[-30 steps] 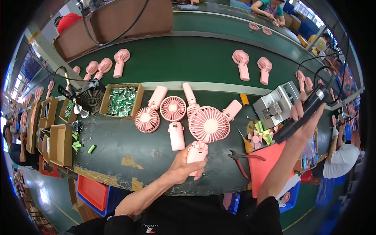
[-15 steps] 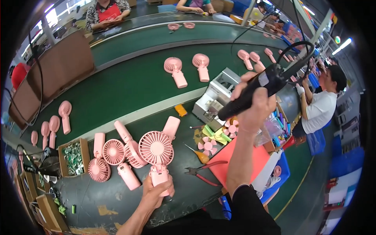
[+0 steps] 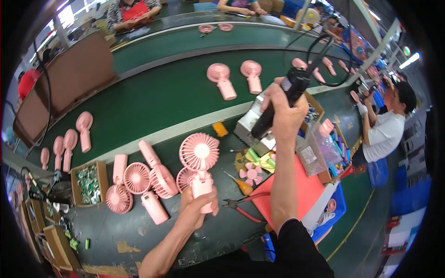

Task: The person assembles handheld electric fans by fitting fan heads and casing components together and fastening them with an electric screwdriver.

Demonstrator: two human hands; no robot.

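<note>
My left hand is wrapped round the handle of a pink handheld fan, its round grille upright above the bench. Part of another pink fan shows behind it. In my right hand is a black electric screwdriver, tilted with its lower end down at a silver metal box; the tip is hidden there. To the left of the held fan lie several more pink fans. Red-handled cutters and an orange-handled pointed tool rest between my forearms.
Behind the bench runs a green conveyor belt carrying pink fans. A carton of small green parts stands left. Near my right arm are a red sheet, pink fan blades and a blue bin. A co-worker stands right.
My right hand has brought the screwdriver down and left, its lower end now at the metal box. The fan in my left hand has risen slightly and shifted right. The view has shifted a little.
</note>
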